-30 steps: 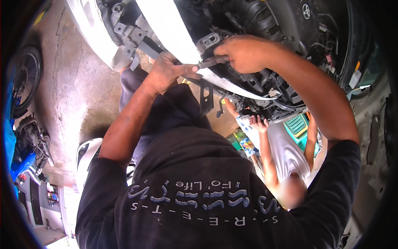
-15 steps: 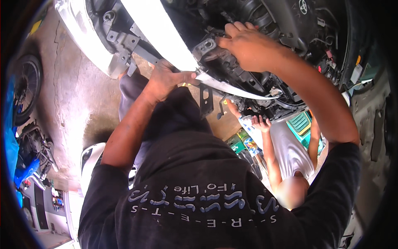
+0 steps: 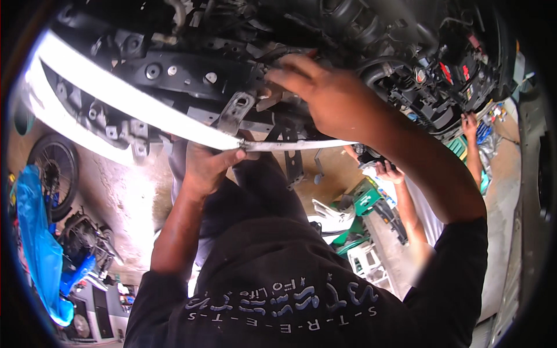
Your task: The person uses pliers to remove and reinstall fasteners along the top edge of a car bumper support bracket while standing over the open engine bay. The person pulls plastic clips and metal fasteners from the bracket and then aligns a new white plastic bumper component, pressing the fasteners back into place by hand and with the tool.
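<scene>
Where the white strip (image 3: 145,104) narrows, left fingers (image 3: 230,158) gripping, right fingers (image 3: 293,81) beyond

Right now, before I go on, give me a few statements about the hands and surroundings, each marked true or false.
1. The left hand is at the lower edge of the white panel. True.
2. The right hand is on the blue sheet. False: it is over the dark front-end parts.
3. A spoked wheel and the blue sheet both show at the picture's left. True.
4. The other person's hands are out of view. False: both show at the right, one lower than the other.
</scene>
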The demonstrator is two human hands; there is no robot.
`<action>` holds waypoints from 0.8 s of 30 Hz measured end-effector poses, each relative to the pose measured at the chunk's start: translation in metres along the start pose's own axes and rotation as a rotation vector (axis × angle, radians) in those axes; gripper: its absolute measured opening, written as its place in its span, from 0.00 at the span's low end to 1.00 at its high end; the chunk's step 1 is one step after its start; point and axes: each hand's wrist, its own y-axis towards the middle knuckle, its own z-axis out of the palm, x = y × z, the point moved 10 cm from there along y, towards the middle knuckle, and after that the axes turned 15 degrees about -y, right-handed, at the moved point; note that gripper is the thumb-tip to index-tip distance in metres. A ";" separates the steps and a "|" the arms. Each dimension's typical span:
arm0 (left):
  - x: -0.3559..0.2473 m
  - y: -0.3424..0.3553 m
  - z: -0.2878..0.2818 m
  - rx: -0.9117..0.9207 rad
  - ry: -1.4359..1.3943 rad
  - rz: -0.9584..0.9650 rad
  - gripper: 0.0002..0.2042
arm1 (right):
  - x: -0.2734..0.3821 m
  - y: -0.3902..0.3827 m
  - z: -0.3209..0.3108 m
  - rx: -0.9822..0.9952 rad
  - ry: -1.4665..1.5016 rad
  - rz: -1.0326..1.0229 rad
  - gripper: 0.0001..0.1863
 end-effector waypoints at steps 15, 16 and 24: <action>0.004 -0.002 0.006 -0.033 -0.115 -0.129 0.37 | 0.014 -0.012 -0.018 -0.681 -0.366 -0.187 0.26; 0.004 -0.001 0.006 -0.110 -0.176 -0.139 0.38 | 0.023 -0.009 -0.013 -0.716 -0.380 -0.195 0.26; 0.003 -0.002 0.004 -0.067 -0.215 -0.155 0.36 | 0.036 0.000 -0.012 -0.830 -0.357 -0.140 0.19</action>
